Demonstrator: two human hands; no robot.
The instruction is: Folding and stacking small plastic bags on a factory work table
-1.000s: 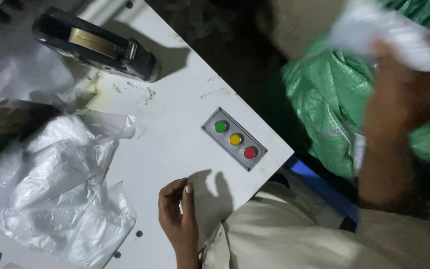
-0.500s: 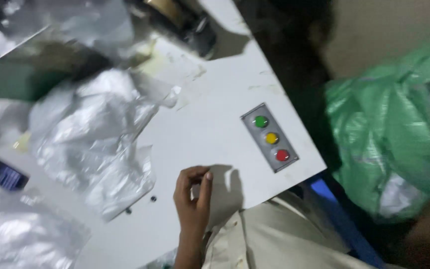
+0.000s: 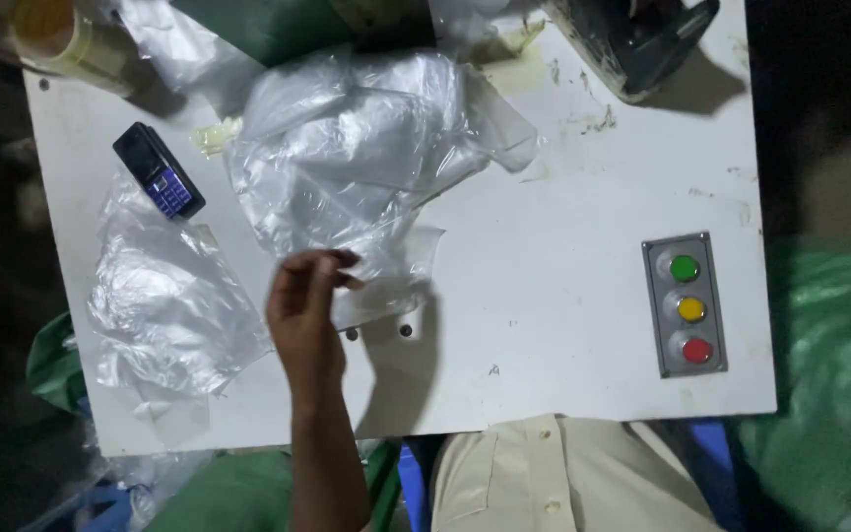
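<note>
I see a white table (image 3: 563,325) filling most of the frame, its near edge running along the bottom above a cream-coloured shirt (image 3: 544,478). On the far right of the frame, off the table, lies a green woven sack (image 3: 829,374).

The largest thing on the table is a crumpled clear plastic bag (image 3: 366,158), spread from the upper centre down toward the middle. A second clear bag (image 3: 164,305), flatter and wrinkled, lies at the left, well apart from the first.

My left hand (image 3: 305,310) comes up from the bottom centre of the frame and meets the lower edge of the crumpled clear plastic bag; the fingers (image 3: 332,268) are curled with the tips drawn close at the film, seemingly pinching a fold of it (the touch itself is blurred, so I cannot be sure of it). My right hand is nowhere in the picture.

At the top right edge sits a dark tape dispenser (image 3: 642,39), cut off by the frame. At the right a grey button panel (image 3: 685,305) carries green, yellow and red buttons in a column. At the top left stands a tape roll (image 3: 56,34), and below it, at the upper left, a dark mobile phone (image 3: 158,183) with a blue keypad.
</note>
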